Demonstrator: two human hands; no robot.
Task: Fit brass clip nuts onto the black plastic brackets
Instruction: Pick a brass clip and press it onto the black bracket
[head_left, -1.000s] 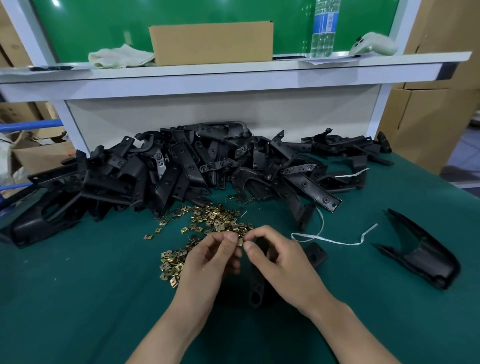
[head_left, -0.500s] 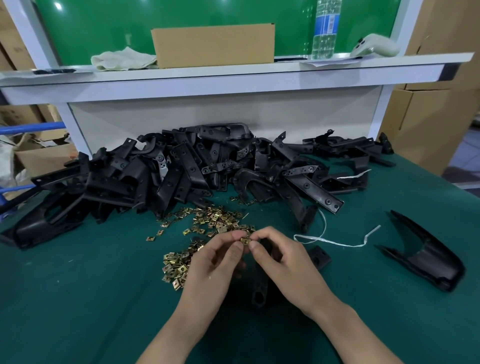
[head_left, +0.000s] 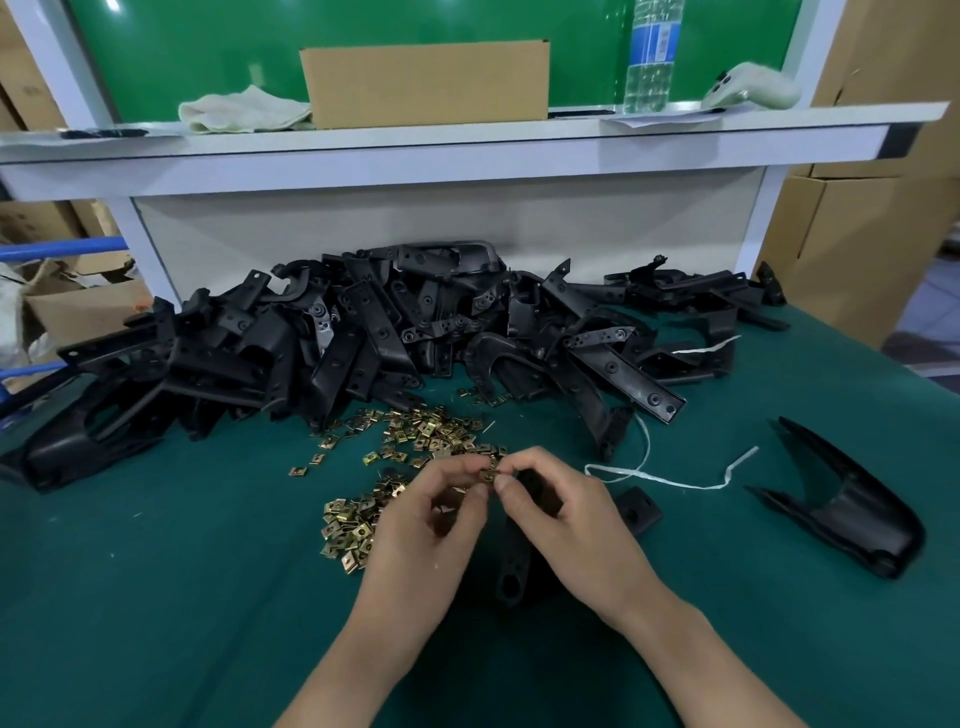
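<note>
My left hand and my right hand meet fingertip to fingertip above the green table. A small brass clip nut is pinched between them. My right hand also curls round a black plastic bracket, whose lower end with a round hole sticks out below the palm. Loose brass clip nuts lie scattered just beyond and left of my hands. A large heap of black brackets fills the back of the table.
A single black bracket lies at the right. A small black piece and a white string lie right of my hands. The white shelf carries a cardboard box, a cloth and a bottle. Cardboard boxes stand at right.
My hands have closed together and risen slightly; the brass clip nut now shows between the fingertips of both hands. The bracket stays in my right hand.
</note>
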